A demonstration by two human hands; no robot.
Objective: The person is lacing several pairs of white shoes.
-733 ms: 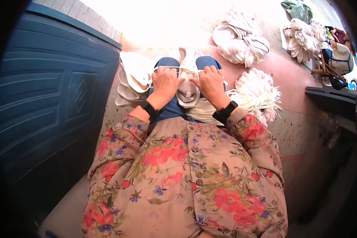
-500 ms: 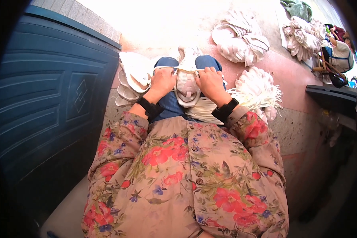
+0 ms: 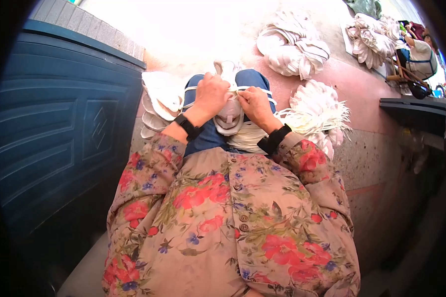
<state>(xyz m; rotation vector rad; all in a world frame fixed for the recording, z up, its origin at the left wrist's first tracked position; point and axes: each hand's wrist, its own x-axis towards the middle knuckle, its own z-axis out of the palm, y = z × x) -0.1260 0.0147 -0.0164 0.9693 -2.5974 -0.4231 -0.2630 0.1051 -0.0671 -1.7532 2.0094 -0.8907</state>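
Observation:
Between my knees stands a white and pale pink shoe (image 3: 228, 120), its padded collar toward me and its toe pointing away. White shoelace (image 3: 189, 89) runs through it, with loose ends lying over both blue-jeaned thighs. My left hand (image 3: 214, 93) bends over the shoe's lacing area, fingers pinched on the lace. Just to its right, my right hand (image 3: 254, 103) pinches the lace too, thumb and forefinger close to the left fingers. The exact crossing of the lace is partly hidden by the fingers.
Stacked white shoe uppers (image 3: 158, 99) lie left of my knees, beside a dark blue panelled door (image 3: 49, 109). To the right are a bundle of white laces (image 3: 322, 120) and more pinkish uppers (image 3: 295, 47). A person (image 3: 421, 57) sits at the far right.
My hands have come together over the shoe, after being apart with the lace stretched between them. The left hand moved right and forward; the lace ends now lie across my thighs.

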